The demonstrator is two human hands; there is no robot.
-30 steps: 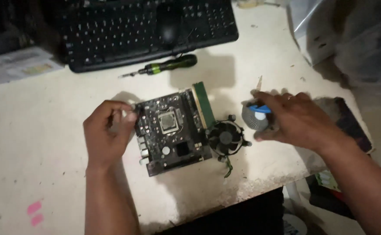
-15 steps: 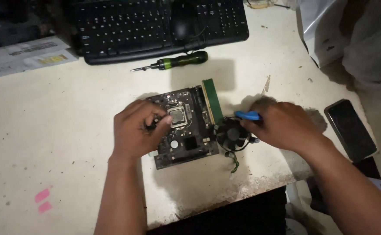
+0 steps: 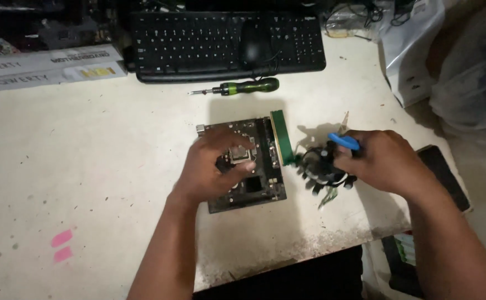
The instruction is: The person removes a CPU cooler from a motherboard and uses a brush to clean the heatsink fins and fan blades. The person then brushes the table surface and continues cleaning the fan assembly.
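Note:
A small dark motherboard [image 3: 259, 191] lies flat on the white table [image 3: 87, 166], with a green memory stick [image 3: 282, 136] standing along its right edge. My left hand [image 3: 212, 166] rests on top of the board, fingers curled by the processor socket [image 3: 242, 154]. Just right of the board sits a black cooler fan [image 3: 319, 166] with its cable. My right hand [image 3: 384, 161] grips the fan and also holds a small blue-handled tool [image 3: 344, 141] between the fingers.
A green-handled screwdriver [image 3: 243, 88] lies behind the board. A black keyboard [image 3: 226, 47] with a mouse [image 3: 254, 44] on it sits at the back. A white box [image 3: 48, 66] is at back left, a dark phone [image 3: 448, 175] at right, pink marks [image 3: 61, 245] at front left.
My left hand moved from the board's left edge onto its middle. My right hand came in from the right with the blue tool and closed on the cooler fan.

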